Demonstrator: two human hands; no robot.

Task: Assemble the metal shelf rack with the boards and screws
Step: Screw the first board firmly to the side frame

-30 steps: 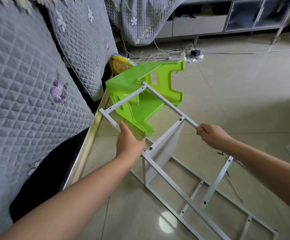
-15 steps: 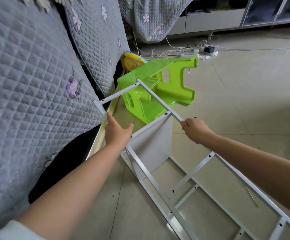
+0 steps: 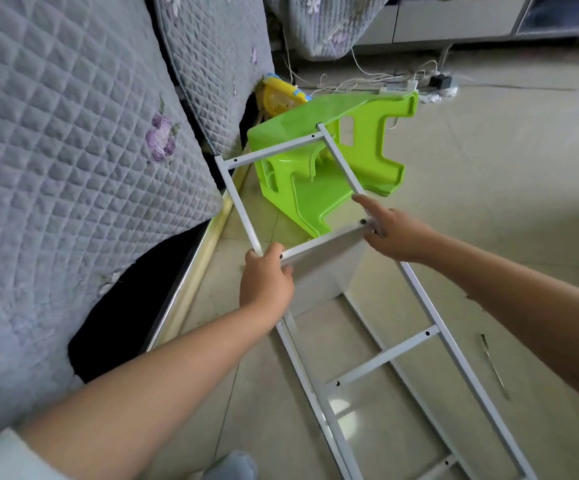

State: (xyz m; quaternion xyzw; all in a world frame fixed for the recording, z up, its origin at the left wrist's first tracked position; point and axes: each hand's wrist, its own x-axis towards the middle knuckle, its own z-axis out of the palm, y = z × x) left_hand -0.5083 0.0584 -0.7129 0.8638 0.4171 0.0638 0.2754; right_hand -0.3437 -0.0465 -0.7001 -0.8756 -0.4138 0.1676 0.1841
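A quilted grey sofa cover (image 3: pixel 73 140) fills the left side, and a strip of pale trim at its base runs along the tiled floor (image 3: pixel 488 174) close to the rack. Just past the rack's far end a green plastic stool (image 3: pixel 315 188) lies tipped on its side, with a yellow toy (image 3: pixel 279 95) wedged behind it against the sofa; a power strip (image 3: pixel 397 87) and loose white cables lie farther back by a low cabinet. A thin metal tool (image 3: pixel 494 367) lies on the floor to the right, under the right forearm. The white metal rack (image 3: pixel 385 355) lies on the floor with its long rails running from the lower right up toward the stool, its far end raised. A white board (image 3: pixel 322 268) stands across the frame between the two rails. The left hand (image 3: pixel 265 282) is curled around the left rail at the board's corner. The right hand (image 3: pixel 397 233) rests at the board's other corner on the right rail, forefinger stretched out along the rail, the other fingers loosely bent; I cannot tell whether they grip. Compared with half a second ago, the right hand has slid down the rail to the board's corner and loosened from a fist, and the rack's far end sits closer to the stool.
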